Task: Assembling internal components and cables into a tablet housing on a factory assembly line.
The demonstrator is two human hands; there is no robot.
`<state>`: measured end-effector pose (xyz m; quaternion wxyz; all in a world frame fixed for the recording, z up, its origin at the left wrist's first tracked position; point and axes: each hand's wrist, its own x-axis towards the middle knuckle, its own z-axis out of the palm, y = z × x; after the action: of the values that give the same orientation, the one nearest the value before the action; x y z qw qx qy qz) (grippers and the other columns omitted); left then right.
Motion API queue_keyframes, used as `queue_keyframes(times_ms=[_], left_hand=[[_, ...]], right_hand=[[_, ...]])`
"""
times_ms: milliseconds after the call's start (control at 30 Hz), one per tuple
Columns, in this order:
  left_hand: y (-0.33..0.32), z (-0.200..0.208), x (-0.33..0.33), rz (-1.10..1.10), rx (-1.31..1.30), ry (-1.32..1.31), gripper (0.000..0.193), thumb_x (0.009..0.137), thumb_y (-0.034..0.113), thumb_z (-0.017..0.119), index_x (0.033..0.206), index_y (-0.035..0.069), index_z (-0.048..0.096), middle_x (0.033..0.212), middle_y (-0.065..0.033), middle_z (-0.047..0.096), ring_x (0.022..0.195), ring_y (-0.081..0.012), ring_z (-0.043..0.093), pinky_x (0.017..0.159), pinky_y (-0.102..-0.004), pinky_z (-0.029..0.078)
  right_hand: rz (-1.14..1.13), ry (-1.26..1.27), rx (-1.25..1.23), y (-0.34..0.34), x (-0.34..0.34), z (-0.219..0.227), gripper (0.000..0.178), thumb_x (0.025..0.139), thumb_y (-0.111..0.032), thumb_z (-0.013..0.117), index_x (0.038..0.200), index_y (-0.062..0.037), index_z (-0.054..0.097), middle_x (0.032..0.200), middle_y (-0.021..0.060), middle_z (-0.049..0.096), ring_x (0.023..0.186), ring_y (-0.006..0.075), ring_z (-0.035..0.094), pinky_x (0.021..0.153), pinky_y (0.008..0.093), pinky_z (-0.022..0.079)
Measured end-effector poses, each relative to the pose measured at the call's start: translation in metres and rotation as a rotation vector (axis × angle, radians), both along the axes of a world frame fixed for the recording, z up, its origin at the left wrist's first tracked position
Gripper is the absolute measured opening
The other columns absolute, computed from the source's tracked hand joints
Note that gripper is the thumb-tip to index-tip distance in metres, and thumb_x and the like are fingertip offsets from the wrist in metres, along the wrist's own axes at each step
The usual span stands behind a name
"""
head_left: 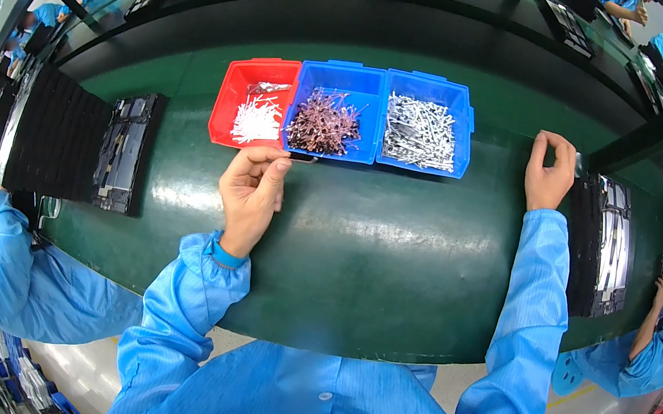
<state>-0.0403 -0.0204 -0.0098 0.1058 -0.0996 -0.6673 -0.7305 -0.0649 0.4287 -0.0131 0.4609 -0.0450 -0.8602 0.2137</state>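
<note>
My left hand (250, 198) is just in front of the red bin (228, 104), thumb and forefinger pinching a small thin wire-like piece (304, 159) that points right. White short sticks (257, 120) fill the red bin. Next to it, a blue bin (342, 76) has a tangle of thin reddish-brown leads with dark ends (325, 124). The right-hand blue bin (462, 154) contains grey-white pin-like pieces (420, 130). Further right, my right hand (551, 172) is over the table beside a stack, thumb and forefinger curled together; anything between their tips is too small to make out.
Black trays or frames stand stacked at the left (57, 133) and right (600, 245) of the green table (374, 266). A dark post (655, 133) rises at the right. Across the back runs a raised dark shelf (431, 15). Blue-clad co-workers sit at left (51, 280) and right (659, 354).
</note>
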Motion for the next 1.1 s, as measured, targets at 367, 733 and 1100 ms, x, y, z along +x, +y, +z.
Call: queue_keyframes(times_ms=[367,733,1100], left_hand=[[0.04,0.003,0.044,-0.452,0.323,-0.367,0.013,0.108,0.02,0.059,0.111,0.008,0.06,0.056,0.0021,0.043,0.042,-0.0075,0.038,0.04,-0.0246,0.035],[0.043,0.0,0.05,-0.412,0.227,-0.335,0.01,0.104,0.01,0.064,0.109,0.002,0.062,0.066,0.0007,0.059,0.047,-0.0033,0.045,0.042,-0.0216,0.033],[0.043,-0.003,0.046,-0.41,0.315,-0.344,0.011,0.105,0.012,0.064,0.11,0.003,0.062,0.064,0.0011,0.058,0.046,-0.0039,0.045,0.042,-0.0221,0.034]], right_hand=[[0.888,-0.284,-0.458,-0.199,0.093,0.032,0.028,0.084,-0.001,0.08,0.111,0.0006,0.072,0.104,0.0131,0.072,0.087,0.0177,0.069,0.071,0.0278,0.053],[0.784,-0.396,-0.556,-0.2,0.1,0.031,0.006,0.088,-0.009,0.076,0.091,-0.0053,0.072,0.081,0.0076,0.068,0.071,0.0217,0.067,0.064,0.033,0.053],[0.68,-0.356,-0.517,-0.201,0.101,0.023,0.023,0.081,-0.012,0.082,0.102,-0.007,0.072,0.086,0.0063,0.07,0.071,0.0181,0.069,0.063,0.0326,0.055]])
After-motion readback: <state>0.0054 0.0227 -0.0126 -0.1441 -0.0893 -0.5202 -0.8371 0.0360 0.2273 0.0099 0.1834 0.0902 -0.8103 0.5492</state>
